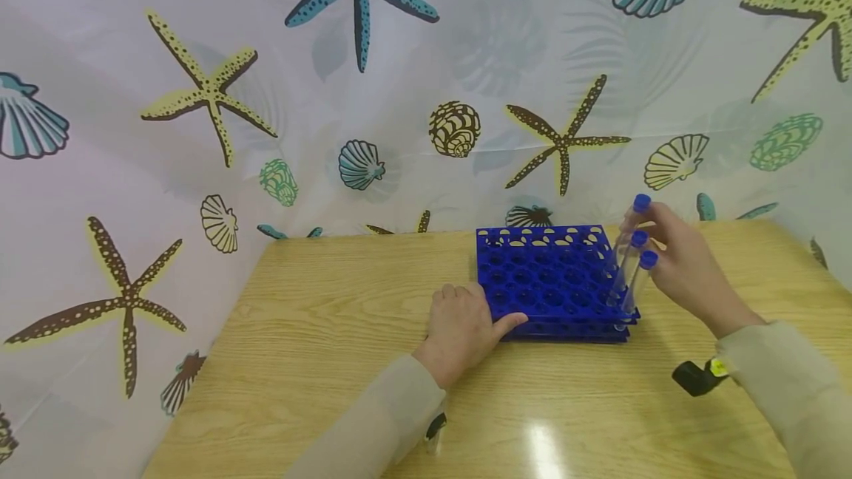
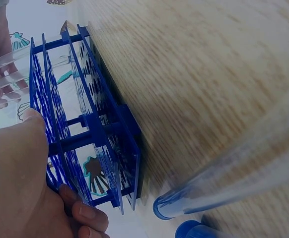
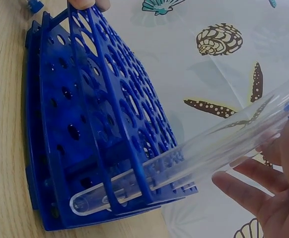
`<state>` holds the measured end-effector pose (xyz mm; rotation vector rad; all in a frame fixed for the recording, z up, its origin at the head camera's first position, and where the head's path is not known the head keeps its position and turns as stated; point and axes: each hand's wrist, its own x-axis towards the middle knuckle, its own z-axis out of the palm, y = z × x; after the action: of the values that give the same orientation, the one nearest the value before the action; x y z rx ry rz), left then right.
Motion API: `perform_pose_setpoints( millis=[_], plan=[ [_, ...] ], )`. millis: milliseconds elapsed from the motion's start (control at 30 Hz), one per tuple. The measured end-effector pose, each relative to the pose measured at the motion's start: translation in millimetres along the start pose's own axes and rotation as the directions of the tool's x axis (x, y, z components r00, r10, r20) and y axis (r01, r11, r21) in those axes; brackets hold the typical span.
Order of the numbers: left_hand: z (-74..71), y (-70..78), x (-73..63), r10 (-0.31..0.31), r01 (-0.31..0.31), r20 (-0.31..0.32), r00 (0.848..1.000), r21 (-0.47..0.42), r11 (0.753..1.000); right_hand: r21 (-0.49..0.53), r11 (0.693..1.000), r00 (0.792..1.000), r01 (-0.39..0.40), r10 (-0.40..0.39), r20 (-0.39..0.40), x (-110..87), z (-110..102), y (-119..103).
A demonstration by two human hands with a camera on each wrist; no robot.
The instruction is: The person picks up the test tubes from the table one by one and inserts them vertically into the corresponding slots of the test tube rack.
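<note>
A blue test tube rack (image 1: 546, 279) stands on the wooden table. My left hand (image 1: 462, 324) grips its left end, thumb along the front edge; the left wrist view shows the fingers (image 2: 87, 213) curled by the frame. At the rack's right end are three clear test tubes with blue caps. Two of them, a front tube (image 1: 637, 288) and one behind it (image 1: 623, 272), lean in the holes. My right hand (image 1: 685, 265) pinches the farthest tube (image 1: 641, 202), whose cap is highest. In the right wrist view a tube (image 3: 179, 163) slants through the rack's end, close to my fingers.
Two more capped tubes show in the left wrist view, one lying tube (image 2: 224, 183) and a second blue cap (image 2: 191, 229), on the wooden table (image 1: 319, 301). A curtain (image 1: 399, 94) printed with starfish and shells hangs behind the table and on its left.
</note>
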<state>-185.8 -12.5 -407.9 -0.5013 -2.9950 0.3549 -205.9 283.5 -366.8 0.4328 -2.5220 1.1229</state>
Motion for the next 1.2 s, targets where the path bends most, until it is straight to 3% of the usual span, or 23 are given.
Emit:
perform_pose_setpoints(
  millis=[400,900,1200],
  plan=[
    [2.2,0.5,0.7,-0.005,0.005,0.003,1.000,0.008,1.000,-0.024,0.999,0.997,-0.022,0.024,0.075,-4.9,3.2,7.9],
    [1.1,0.1,0.3,-0.006,0.006,-0.014,1.000,0.011,1.000,-0.134,0.987,0.991,-0.085,0.097,0.088,-6.0,4.0,10.0],
    [-0.4,0.3,-0.4,-0.005,0.005,0.006,1.000,0.012,1.000,-0.145,0.980,0.980,-0.133,0.152,0.128,-7.8,2.1,9.7]
  ],
)
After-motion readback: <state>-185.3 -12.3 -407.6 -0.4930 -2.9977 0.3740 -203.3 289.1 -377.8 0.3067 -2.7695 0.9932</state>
